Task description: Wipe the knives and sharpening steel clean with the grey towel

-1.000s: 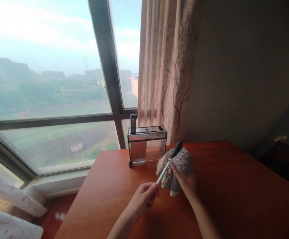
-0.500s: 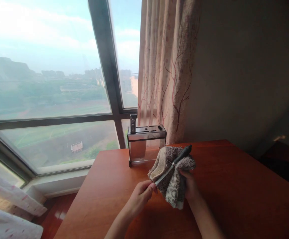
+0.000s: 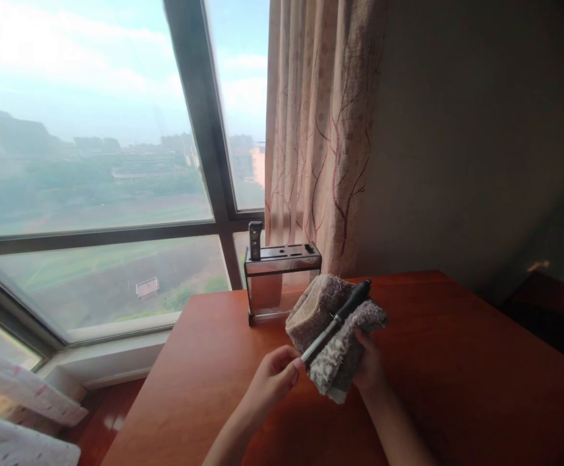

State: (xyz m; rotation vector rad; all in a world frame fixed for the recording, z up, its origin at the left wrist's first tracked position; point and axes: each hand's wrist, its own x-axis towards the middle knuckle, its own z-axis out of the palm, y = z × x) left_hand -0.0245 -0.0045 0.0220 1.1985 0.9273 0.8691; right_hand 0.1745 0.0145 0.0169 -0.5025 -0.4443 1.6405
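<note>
A sharpening steel [image 3: 321, 337] with a black handle lies slantwise across a fluffy grey-brown cloth [image 3: 333, 369], its handle pointing up and to the right. My left hand [image 3: 278, 375] is closed, pinching the rod's lower tip between thumb and fingers. From the right, my right hand [image 3: 370, 367] grips the cloth and supports it beneath the steel; some of its fingers are hidden behind the folds. Both things are held above the table. Just beyond them stands a clear-sided knife block [image 3: 283, 272] with a dark-handled knife [image 3: 255, 241] in its left slot.
The reddish-brown wooden table [image 3: 204, 369] extends beneath my arms. Behind it are a large window [image 3: 92, 181] and a patterned curtain [image 3: 321, 129]. Pale fabric [image 3: 20, 427] hangs at the lower left, and a dark wall [image 3: 456, 142] fills the right.
The cloth has opened out flatter around the rod, baring more of the steel. My right hand has shifted slightly, while my left keeps its pinch at the tip. The view has turned a little.
</note>
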